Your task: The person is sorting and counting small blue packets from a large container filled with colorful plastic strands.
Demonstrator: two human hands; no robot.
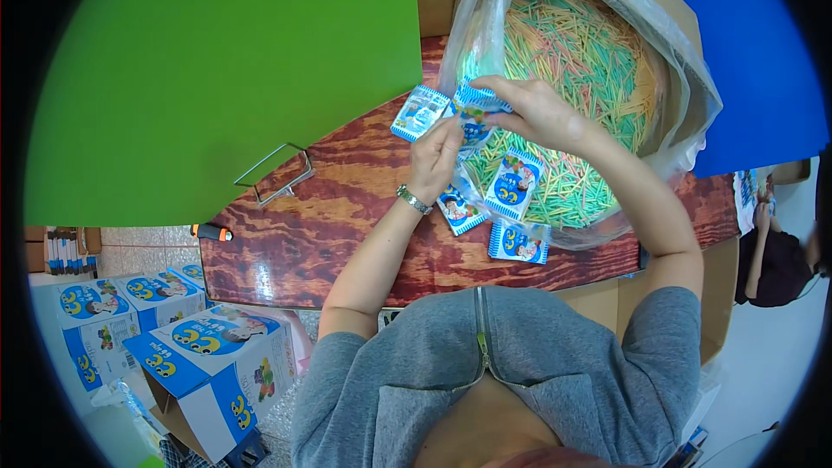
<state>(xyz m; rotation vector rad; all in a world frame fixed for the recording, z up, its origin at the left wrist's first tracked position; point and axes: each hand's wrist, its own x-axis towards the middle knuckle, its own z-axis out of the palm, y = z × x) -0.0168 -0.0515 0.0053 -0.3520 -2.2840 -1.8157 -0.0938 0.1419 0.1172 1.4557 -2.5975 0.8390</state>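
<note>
— Down at the near left, what's there?
— Printed boxes (208, 355) on the floor; farther right, a wire clip (276, 175) on the wood table (347, 234).
— And the hands?
— Left hand (436, 159) and right hand (530, 110) pinch one blue packet (474, 117), by the bag of coloured sticks (589, 61)

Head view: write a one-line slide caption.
Both hands, left hand and right hand, hold a small blue packet over a bag of coloured sticks.

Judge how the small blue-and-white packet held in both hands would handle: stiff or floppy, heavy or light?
The small packet looks thin and flat, so probably light and bendable. The left hand and right hand pinch its edges, which suggests it flexes easily. Its glossy printed face may be slightly slippery.
</note>
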